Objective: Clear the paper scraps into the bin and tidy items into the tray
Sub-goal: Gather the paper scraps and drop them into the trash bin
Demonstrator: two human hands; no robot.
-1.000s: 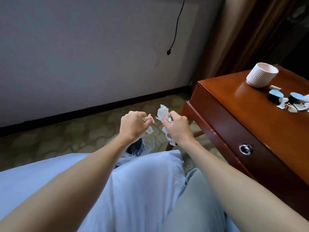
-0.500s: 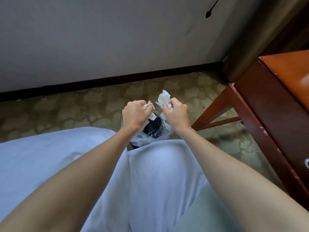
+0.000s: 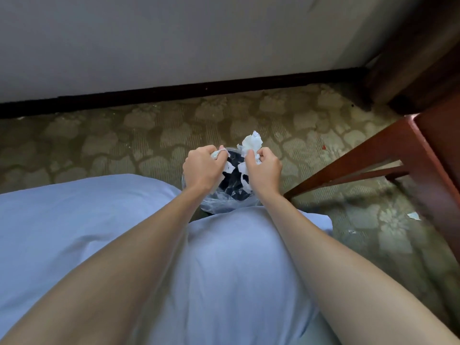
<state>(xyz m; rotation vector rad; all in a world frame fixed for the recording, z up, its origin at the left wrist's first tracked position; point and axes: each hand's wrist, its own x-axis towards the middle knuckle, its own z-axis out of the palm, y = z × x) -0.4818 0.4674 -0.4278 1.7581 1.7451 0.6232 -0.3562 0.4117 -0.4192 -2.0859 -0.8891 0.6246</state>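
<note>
A small dark bin [image 3: 231,185] lined with a clear plastic bag stands on the carpet just beyond my knees. Both hands hover right above its mouth. My left hand [image 3: 202,170] grips a small bunch of white paper scraps [image 3: 220,153], with one scrap hanging below the fingers. My right hand [image 3: 265,170] grips a larger crumpled bunch of white scraps [image 3: 251,144] that sticks up past the fingers, and more pieces dangle under it over the bin. The tray and the table top are out of view.
The red-brown wooden table's leg and rail [image 3: 353,160] stand close on the right. A loose paper scrap [image 3: 413,216] lies on the patterned carpet under it. A pale wall with dark skirting [image 3: 199,89] runs behind. My light blue clothing [image 3: 124,232] fills the foreground.
The view has tilted down and left, so the table top with its items left the frame. Both hands moved with their scraps from beside the bin to directly over its mouth.
</note>
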